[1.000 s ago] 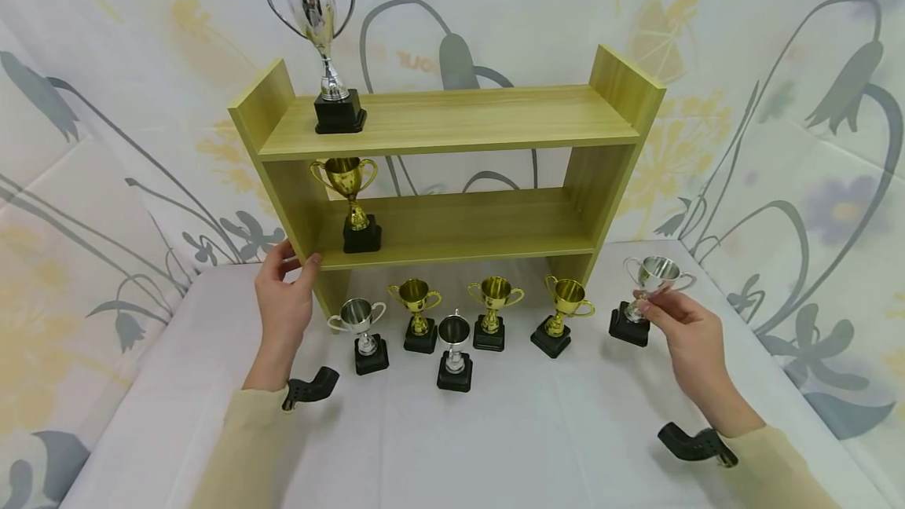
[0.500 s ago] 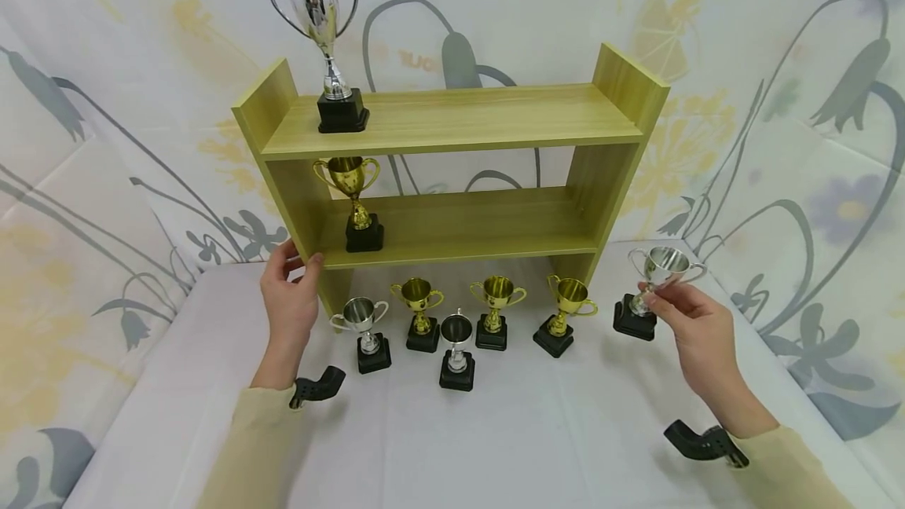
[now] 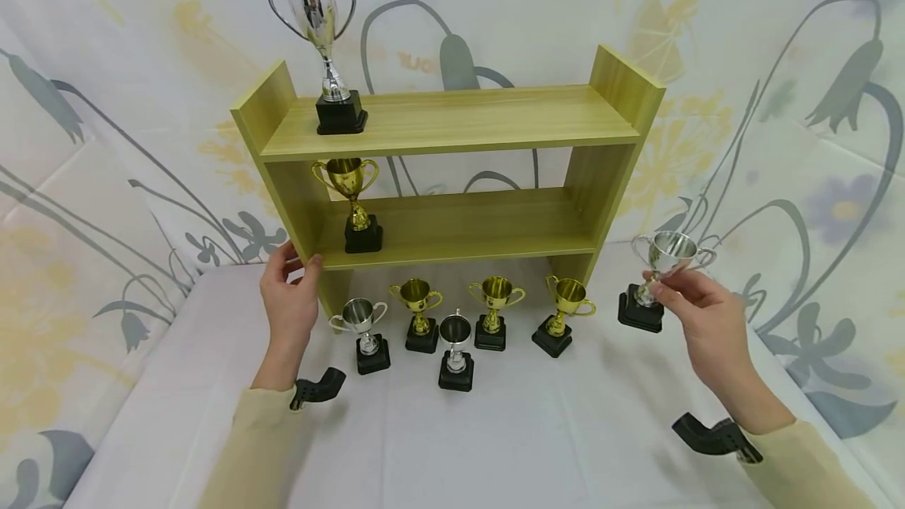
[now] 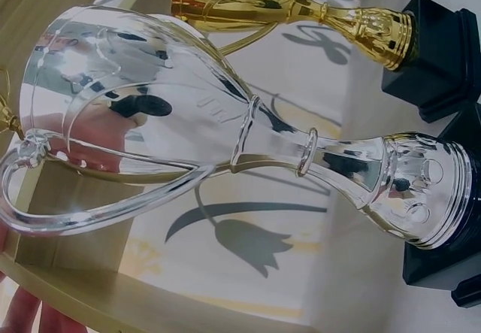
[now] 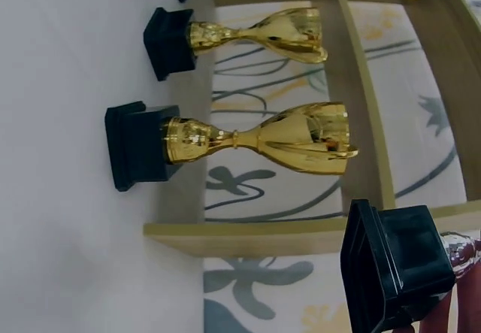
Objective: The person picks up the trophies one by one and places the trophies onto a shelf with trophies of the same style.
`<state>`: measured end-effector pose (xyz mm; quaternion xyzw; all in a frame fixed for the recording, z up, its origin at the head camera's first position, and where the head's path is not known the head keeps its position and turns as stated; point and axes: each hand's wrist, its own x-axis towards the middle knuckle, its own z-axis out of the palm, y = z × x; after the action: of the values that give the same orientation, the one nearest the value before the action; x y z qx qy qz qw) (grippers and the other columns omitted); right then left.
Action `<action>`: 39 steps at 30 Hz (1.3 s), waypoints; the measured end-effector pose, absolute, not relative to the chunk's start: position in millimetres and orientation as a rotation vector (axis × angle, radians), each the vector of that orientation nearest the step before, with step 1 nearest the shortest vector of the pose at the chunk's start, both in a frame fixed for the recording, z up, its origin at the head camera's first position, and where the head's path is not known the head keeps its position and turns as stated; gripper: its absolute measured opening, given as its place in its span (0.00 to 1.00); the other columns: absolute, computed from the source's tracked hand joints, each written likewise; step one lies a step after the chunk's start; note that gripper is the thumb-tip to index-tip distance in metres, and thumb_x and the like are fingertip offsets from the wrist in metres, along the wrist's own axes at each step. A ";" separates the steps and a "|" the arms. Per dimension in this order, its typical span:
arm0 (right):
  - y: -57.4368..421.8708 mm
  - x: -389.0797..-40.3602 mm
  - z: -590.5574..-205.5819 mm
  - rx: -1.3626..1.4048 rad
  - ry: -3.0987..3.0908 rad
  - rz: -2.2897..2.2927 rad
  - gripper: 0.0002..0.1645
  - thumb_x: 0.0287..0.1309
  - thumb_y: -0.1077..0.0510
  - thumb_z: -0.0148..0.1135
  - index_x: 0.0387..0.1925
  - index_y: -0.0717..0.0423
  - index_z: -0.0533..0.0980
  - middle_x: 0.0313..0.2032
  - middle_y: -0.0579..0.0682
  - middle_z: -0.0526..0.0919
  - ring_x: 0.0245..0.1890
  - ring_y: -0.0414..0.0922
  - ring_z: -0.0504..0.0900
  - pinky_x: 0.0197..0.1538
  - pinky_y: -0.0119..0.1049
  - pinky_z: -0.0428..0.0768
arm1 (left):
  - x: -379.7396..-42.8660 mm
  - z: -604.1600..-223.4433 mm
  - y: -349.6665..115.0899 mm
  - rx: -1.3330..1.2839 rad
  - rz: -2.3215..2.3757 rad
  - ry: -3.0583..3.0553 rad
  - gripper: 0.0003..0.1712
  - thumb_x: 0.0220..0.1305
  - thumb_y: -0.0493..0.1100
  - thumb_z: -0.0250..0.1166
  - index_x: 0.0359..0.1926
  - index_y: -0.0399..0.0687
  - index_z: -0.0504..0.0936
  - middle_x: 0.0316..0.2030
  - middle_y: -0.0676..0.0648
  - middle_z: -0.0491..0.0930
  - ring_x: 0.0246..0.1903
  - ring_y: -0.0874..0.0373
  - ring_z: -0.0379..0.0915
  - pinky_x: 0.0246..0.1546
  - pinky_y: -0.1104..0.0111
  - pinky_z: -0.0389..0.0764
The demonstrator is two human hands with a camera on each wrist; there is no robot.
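Note:
My right hand [image 3: 707, 328] pinches the stem of a small silver trophy cup [image 3: 668, 254] to the right of the shelf, and its black base [image 5: 398, 265] hangs above the table. My left hand [image 3: 290, 305] grips the left side of the wooden shelf [image 3: 452, 222], thumb at the front edge of the lower board, fingers partly hidden behind the side panel. A large silver trophy [image 3: 332, 61] stands at the left of the top board. Below it, a gold trophy [image 3: 357, 206] stands on the lower board.
In front of the shelf, on the white-covered table [image 3: 495, 446], stand a silver trophy [image 3: 364, 336], another silver trophy [image 4: 301, 160] turned sideways in front [image 3: 456, 356], and gold trophies, the rightmost gold trophy [image 3: 562, 316] with its base angled. A flower-printed cloth [image 3: 778, 100] hangs behind.
My right hand has moved a little right and up with the silver trophy cup. My left hand stays at the shelf's side.

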<state>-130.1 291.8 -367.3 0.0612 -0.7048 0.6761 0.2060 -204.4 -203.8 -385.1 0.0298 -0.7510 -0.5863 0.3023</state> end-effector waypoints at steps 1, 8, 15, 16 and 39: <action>291.5 -129.8 -365.3 0.174 -1.961 1.881 0.08 0.61 0.72 0.63 0.43 0.69 0.80 0.39 0.42 0.88 0.45 0.35 0.84 0.45 0.21 0.78 | -204.2 -385.1 -203.8 0.081 -1.554 -1.992 0.23 0.70 0.39 0.62 0.65 0.43 0.75 0.51 0.46 0.75 0.46 0.62 0.69 0.44 0.73 0.73; 289.0 -127.4 -353.6 0.185 -1.960 1.880 0.09 0.62 0.71 0.63 0.44 0.70 0.80 0.40 0.42 0.88 0.46 0.36 0.84 0.46 0.22 0.77 | -202.3 -384.8 -202.6 0.084 -1.539 -2.001 0.24 0.70 0.41 0.61 0.65 0.43 0.75 0.51 0.46 0.75 0.46 0.63 0.69 0.44 0.72 0.73; 284.7 -127.0 -344.0 0.207 -1.964 1.886 0.08 0.61 0.70 0.64 0.42 0.70 0.80 0.40 0.44 0.88 0.46 0.37 0.84 0.46 0.22 0.77 | -202.9 -384.7 -202.5 0.089 -1.530 -2.003 0.23 0.70 0.41 0.62 0.64 0.44 0.75 0.52 0.44 0.75 0.46 0.62 0.69 0.45 0.72 0.72; 283.8 -127.0 -343.1 0.215 -1.963 1.889 0.07 0.61 0.70 0.64 0.42 0.68 0.80 0.40 0.44 0.88 0.46 0.37 0.84 0.46 0.23 0.77 | -203.0 -384.6 -202.7 0.088 -1.534 -2.001 0.23 0.70 0.41 0.62 0.64 0.44 0.75 0.52 0.45 0.75 0.46 0.62 0.69 0.45 0.72 0.72; 263.2 -133.0 -323.7 0.372 -1.998 1.910 0.07 0.62 0.71 0.62 0.42 0.71 0.79 0.42 0.45 0.87 0.46 0.38 0.85 0.47 0.24 0.78 | -204.3 -385.6 -205.2 0.068 -1.551 -1.977 0.22 0.69 0.39 0.62 0.62 0.41 0.76 0.50 0.45 0.76 0.46 0.61 0.70 0.44 0.69 0.73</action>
<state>-133.0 263.2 -323.7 0.1313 -0.7053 0.6742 0.1755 -204.3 -205.2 -385.6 0.0257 -0.7481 -0.5867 0.3089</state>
